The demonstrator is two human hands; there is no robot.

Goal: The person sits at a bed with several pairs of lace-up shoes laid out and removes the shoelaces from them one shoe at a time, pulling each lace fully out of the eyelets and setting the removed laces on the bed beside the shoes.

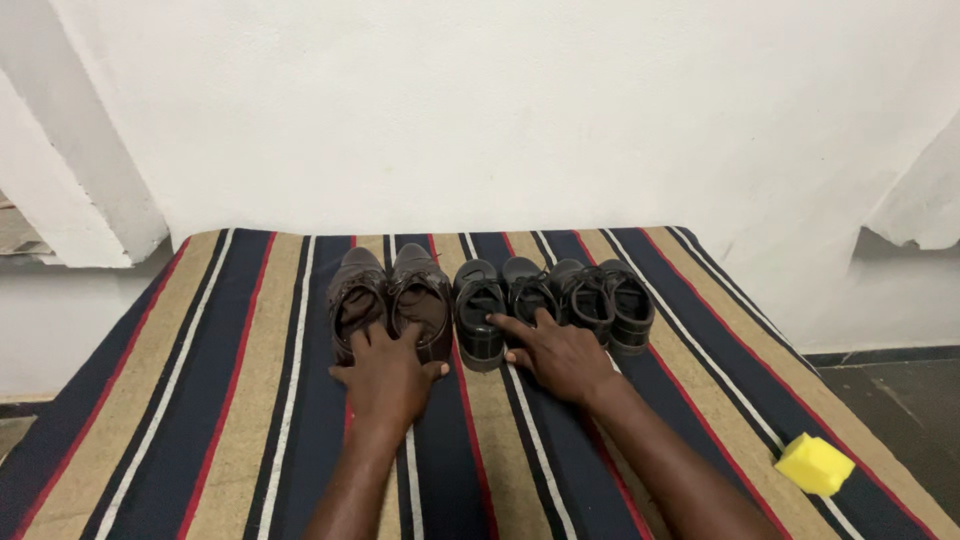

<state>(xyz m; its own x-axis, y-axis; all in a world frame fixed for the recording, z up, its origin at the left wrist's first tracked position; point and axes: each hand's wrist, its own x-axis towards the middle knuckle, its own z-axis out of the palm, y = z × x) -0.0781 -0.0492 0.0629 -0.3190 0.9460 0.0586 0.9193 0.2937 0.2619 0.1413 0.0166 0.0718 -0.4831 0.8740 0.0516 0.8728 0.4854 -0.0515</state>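
Several shoes stand in a row near the far edge of a striped cloth (230,400). At the left is a pair of brown lace-up shoes (390,292). To their right stand two pairs of small black shoes (480,305) (610,298), side by side. My left hand (387,375) lies flat with spread fingers against the heels of the brown pair. My right hand (558,355) rests on the cloth with its fingers touching the heels of the first black pair. Neither hand grips anything.
A yellow sponge (815,464) lies near the cloth's right edge. A white wall (500,110) rises directly behind the shoes. Dark floor (900,400) shows at the right, beyond the covered surface.
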